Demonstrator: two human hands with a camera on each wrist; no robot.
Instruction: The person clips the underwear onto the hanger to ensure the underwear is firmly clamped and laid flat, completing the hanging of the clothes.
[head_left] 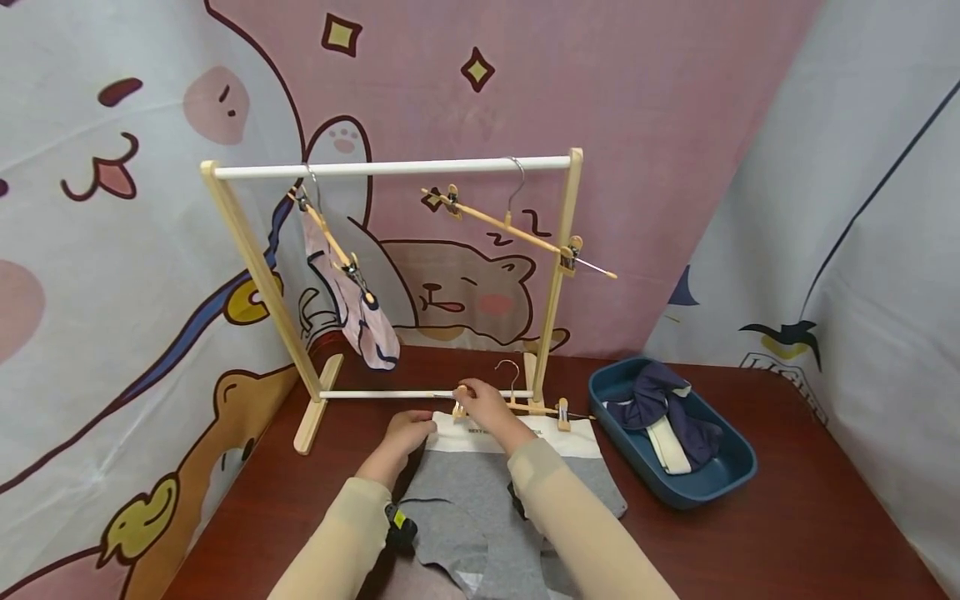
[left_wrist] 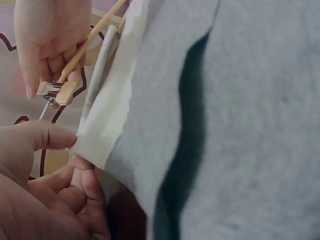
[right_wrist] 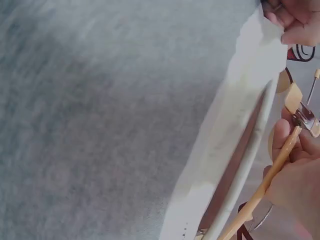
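Cartoon-printed cloth in pink and grey is hung behind a dark red-brown worktop (head_left: 787, 517). On it a wooden drying rack (head_left: 247, 258) is stood, with a white top rail and a white lower rail. From the top rail a patterned pink garment (head_left: 360, 312) is hung on a clip hanger, and an empty clip hanger (head_left: 517, 233) is hung tilted near the right post. A blue tray (head_left: 720, 483) holding dark blue and cream cloth is set to the right of the rack.

A grey garment (head_left: 480, 500) with a cream waistband (head_left: 577, 437) is spread flat on the worktop, just in front of the rack's lower rail. The near left corner of the waistband is pinched between thumb and fingers of the left hand (head_left: 405, 437); this grip is seen closely in the left wrist view (left_wrist: 55, 165). A wooden clip hanger (head_left: 536, 408) is lain along the waistband's far edge, its hook pointing up. Its left clip (left_wrist: 55, 92) is held in a closed grip by the right hand (head_left: 483, 408), right beside the pinched corner. Whether the clip's mouth is pressed apart cannot be told.
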